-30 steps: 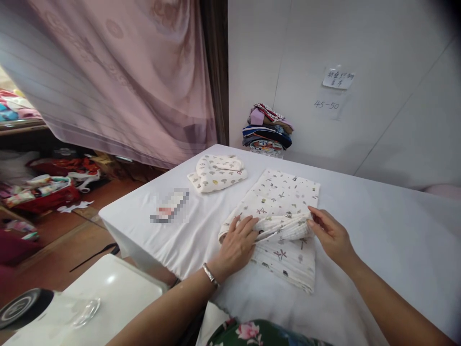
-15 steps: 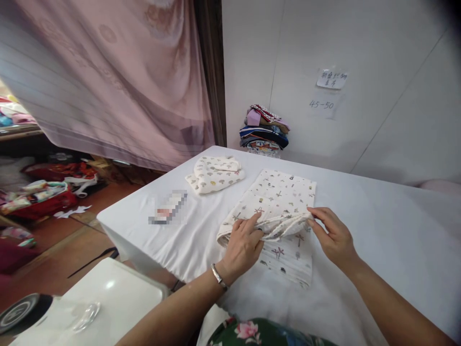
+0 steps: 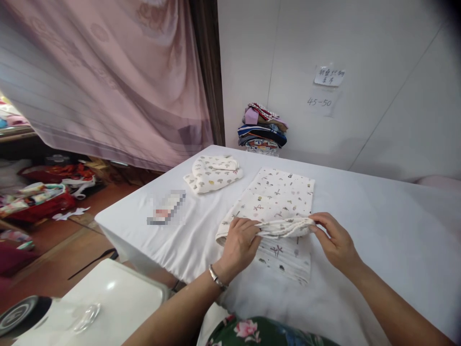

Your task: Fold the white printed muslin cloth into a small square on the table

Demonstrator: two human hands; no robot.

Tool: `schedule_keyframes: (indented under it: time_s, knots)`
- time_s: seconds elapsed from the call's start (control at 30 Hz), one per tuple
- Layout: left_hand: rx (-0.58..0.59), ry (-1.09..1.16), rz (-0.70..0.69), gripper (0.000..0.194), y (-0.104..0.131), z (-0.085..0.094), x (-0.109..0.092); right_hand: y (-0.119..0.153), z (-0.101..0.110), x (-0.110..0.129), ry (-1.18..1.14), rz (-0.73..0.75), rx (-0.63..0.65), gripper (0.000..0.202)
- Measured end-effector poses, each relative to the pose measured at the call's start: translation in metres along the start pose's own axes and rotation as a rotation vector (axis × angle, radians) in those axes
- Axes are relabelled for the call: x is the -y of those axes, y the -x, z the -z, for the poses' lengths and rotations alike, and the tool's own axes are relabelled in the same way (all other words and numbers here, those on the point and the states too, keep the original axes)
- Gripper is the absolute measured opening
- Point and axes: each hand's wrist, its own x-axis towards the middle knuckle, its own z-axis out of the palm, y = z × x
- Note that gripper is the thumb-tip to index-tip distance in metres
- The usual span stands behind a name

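A white printed muslin cloth point(image 3: 279, 197) lies on the white-covered table in front of me, with a raised, gathered fold across its middle. My left hand point(image 3: 240, 242) grips the left end of that fold, its fingers curled round the fabric. At the cloth's right edge, my right hand point(image 3: 333, 240) pinches the other end between thumb and fingers. The cloth's near part lies flat below the fold. Beyond and to the left sits a second folded white cloth point(image 3: 214, 175) with a grey print, touched by neither hand.
A blurred-out flat object point(image 3: 166, 207) lies on the table point(image 3: 378, 230) at left. Behind the far edge rises a stack of folded fabrics point(image 3: 262, 129) against the wall. A pink curtain point(image 3: 144, 86) hangs at left. A white stool-like surface point(image 3: 118, 298) stands at lower left.
My left hand's fingers have drawn in from lying spread over the fold to gripping it. The fold is straighter between both hands; my right hand sits slightly lower.
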Motion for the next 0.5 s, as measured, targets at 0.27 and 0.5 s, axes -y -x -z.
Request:
schedule_keyframes:
  time_s: [0.27,0.5]
  knots:
    - [0.060,0.009,0.057,0.013,-0.002,0.000,0.002,0.008,-0.005,-0.004,-0.041,-0.116,0.011,0.016]
    - [0.092,0.020,0.045,0.015,-0.004,0.001,0.005,0.014,-0.004,-0.010,-0.016,-0.220,0.055,0.023]
